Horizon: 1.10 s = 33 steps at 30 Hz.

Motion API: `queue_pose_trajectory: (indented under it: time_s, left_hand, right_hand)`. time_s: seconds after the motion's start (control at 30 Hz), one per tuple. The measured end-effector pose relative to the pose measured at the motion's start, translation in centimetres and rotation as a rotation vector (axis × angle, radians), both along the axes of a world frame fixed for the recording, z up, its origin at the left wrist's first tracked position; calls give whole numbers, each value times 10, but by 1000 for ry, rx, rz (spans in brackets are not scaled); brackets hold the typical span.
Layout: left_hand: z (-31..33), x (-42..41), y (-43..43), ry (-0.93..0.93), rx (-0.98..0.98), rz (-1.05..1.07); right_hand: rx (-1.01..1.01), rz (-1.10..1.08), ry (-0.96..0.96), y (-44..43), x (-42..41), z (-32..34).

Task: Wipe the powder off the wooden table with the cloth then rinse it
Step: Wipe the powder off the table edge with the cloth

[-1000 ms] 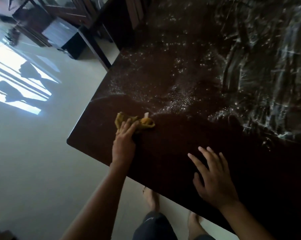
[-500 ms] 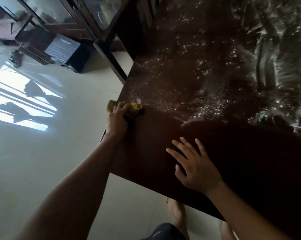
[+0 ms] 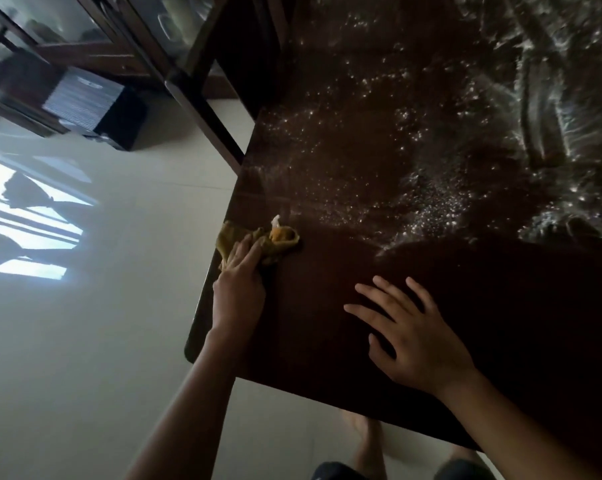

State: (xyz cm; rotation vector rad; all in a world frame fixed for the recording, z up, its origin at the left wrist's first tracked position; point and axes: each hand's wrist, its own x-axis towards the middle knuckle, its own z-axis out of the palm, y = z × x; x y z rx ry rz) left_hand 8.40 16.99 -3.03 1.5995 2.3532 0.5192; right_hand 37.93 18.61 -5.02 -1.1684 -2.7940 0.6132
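The left hand and right hand are bare, and so are both forearms as far as the picture's edge. At the bottom, a dark fabric garment covers the knees, with a bare foot beside it.

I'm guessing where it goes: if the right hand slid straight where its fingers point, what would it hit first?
Probably the powder, after a stretch of bare table. The right hand looks aimed just right of the cloth.
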Motion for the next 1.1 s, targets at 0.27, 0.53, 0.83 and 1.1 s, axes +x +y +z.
queue_pose_trajectory:
  time_s: [0.27, 0.53, 0.83, 1.1]
  left_hand:
    - [5, -28, 121, 29, -48, 150]
    - [6, 38, 54, -32, -64, -277]
    - [6, -12, 121, 55, -94, 60]
    - [5, 72, 74, -42, -93, -421]
  right_hand:
    - [-7, -105, 22, -2, -2, 0]
    - [-14, -148, 30, -3, -2, 0]
    - [4, -155, 37, -3, -2, 0]
    - [24, -147, 37, -3, -1, 0]
